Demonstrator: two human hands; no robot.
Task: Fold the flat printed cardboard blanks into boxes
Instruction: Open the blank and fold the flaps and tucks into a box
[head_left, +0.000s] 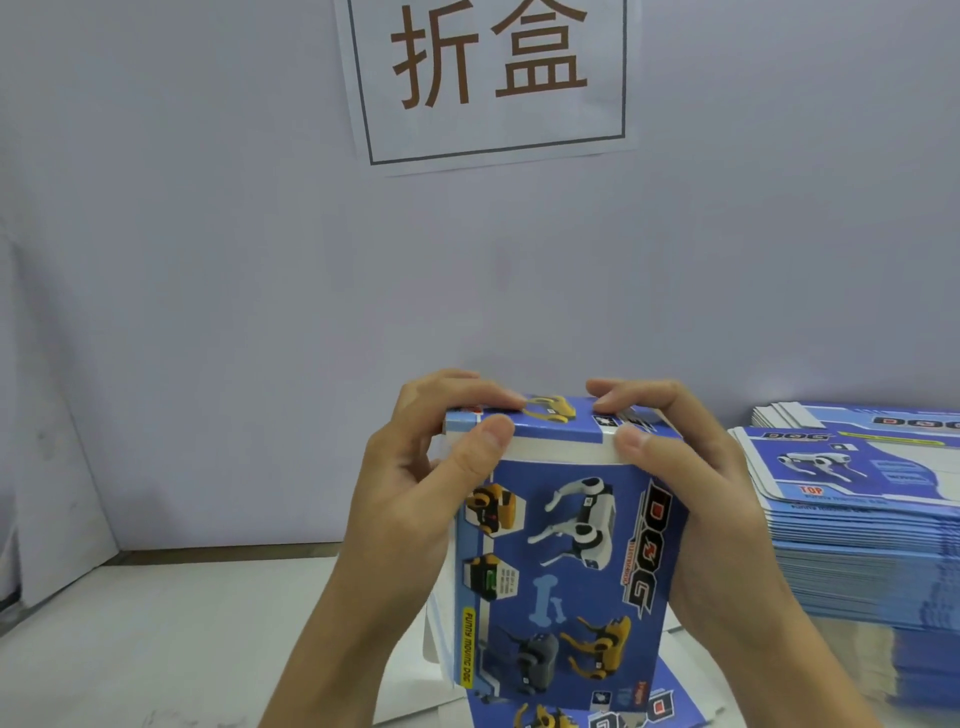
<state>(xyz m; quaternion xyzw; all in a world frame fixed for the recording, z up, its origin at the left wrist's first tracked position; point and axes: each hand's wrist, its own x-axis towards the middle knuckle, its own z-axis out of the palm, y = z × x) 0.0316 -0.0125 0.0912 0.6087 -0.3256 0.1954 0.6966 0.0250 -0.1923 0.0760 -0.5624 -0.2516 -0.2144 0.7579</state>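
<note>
A blue printed cardboard box (563, 571) with robot-dog pictures stands upright in front of me, partly folded, its lower flaps hanging open near the table. My left hand (410, 483) grips the box's top left corner, thumb on the front edge and fingers curled over the top flap. My right hand (691, 478) grips the top right corner the same way, thumb pressing at the white edge of the top flap.
A tall stack of flat blue printed blanks (862, 545) lies at the right, with a second pile (857, 418) behind it. The white table (156, 639) extends to the left. A pale wall with a paper sign (488, 78) stands behind.
</note>
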